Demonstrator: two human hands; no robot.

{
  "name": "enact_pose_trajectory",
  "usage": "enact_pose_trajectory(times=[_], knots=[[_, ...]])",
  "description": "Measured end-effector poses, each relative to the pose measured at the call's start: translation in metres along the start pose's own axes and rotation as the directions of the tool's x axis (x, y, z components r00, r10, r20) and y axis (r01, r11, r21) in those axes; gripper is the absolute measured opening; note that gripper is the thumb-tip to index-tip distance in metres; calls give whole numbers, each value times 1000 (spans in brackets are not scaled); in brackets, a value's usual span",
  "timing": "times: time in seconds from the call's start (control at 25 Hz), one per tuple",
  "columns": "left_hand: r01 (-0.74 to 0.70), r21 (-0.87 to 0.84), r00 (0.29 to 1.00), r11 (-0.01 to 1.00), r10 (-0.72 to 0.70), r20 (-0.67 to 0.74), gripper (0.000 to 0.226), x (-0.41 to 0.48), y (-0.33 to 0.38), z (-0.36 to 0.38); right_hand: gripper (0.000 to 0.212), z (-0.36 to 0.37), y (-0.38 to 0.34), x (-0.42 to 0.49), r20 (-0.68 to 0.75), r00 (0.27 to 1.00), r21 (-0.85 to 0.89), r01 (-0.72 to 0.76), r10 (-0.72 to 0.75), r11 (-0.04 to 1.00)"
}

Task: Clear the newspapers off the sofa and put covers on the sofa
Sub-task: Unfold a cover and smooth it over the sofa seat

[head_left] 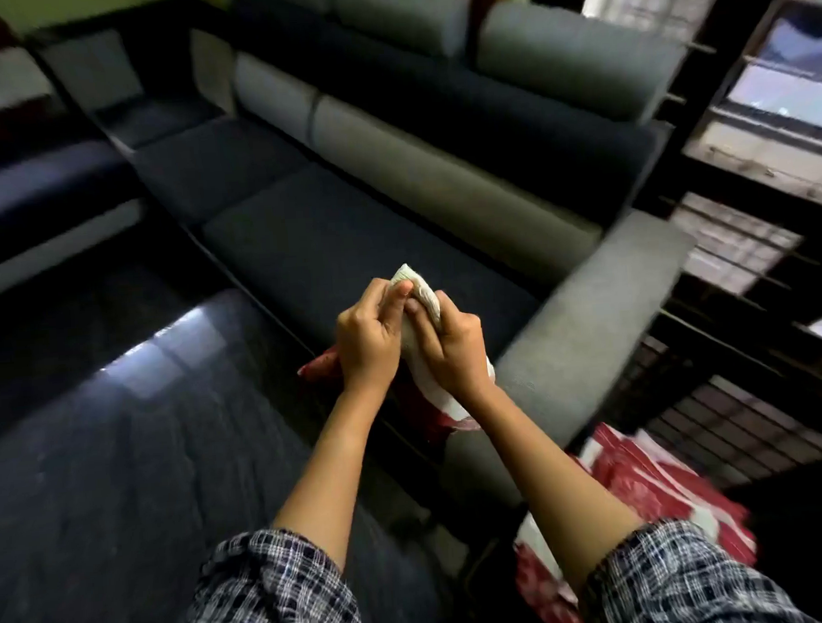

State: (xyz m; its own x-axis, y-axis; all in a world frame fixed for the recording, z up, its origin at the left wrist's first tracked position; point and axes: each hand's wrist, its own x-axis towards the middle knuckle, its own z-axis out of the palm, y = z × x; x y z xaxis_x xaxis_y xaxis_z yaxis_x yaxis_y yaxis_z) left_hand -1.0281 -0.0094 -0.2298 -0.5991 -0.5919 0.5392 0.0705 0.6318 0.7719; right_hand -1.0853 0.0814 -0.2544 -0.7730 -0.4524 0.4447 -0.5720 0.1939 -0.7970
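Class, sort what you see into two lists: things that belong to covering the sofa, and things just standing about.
Job: red-and-white cover, held by left hand and right hand; sofa; second red-and-white cloth, likely another cover.
Standing about: other sofa; window grille; floor.

1. Sofa (336, 229): stood on the floor (120, 473), dark seat pads set side by side, touching.
2. Bore grey back cushions (439, 179) upright along the backrest, with grey headrests (576, 60) above them.
3. Ended at the near right in a grey armrest (592, 310).
4. Floor: dark and glossy, mirrored a pale patch of light left of the sofa.
5. Held a second sofa (31, 190) at the far left, angled to the first.
6. Red-and-white cloth (651, 489): lay low beside the armrest's near end; could not be told whether on the floor.
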Motion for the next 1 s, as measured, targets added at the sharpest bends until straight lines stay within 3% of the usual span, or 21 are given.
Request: enact_pose_trajectory(times=[0.32, 0.56, 1.0], knots=[[-116, 261, 965, 958, 171, -197, 62, 134, -81, -220, 41, 204, -157, 99, -42, 977, 163, 211, -207, 964], [-17, 358, 933, 933, 144, -331, 36, 180, -154, -349, 39, 341, -240, 149, 31, 952, 224, 291, -305, 930], [77, 431, 830, 899, 182, -527, 42, 368, -319, -528, 50, 616, -332, 299, 75, 870, 307, 445, -487, 841]])
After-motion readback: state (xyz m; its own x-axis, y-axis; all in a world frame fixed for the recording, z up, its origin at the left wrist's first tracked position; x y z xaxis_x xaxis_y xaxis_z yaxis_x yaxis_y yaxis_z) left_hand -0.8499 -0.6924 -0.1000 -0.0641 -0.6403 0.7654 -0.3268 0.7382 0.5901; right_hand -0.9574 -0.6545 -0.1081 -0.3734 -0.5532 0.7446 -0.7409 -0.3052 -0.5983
